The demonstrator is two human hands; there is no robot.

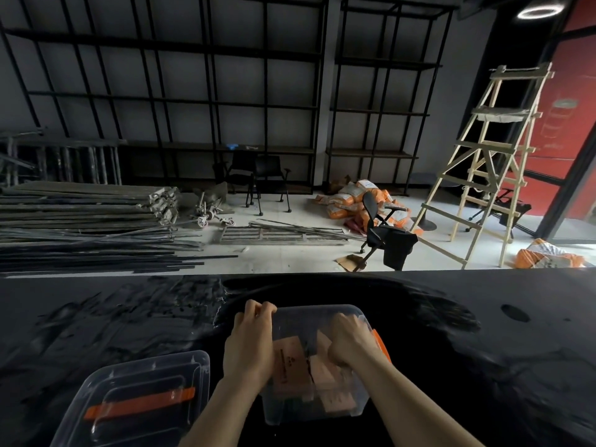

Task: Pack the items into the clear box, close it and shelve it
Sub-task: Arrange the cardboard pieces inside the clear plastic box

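Note:
The clear box (pixel 309 411) stands open on the black table (pixel 451 350) in front of me, with an orange latch (pixel 380 345) on its right side. Inside lie several tan cardboard packets (pixel 290 359). My left hand (pixel 250 343) grips the box's far left rim with curled fingers. My right hand (pixel 350 340) is down inside the box, fingers closed on the tan packets. The clear lid (pixel 135 401), with an orange handle strip, lies flat on the table to the left of the box.
Beyond the table's far edge are black wall shelves (pixel 225 101), stacked metal poles and boards (pixel 87 221), black office chairs (pixel 383 233), orange sacks (pixel 348 201) and a wooden stepladder (pixel 483 162). A round hole (pixel 515 312) marks the table at right.

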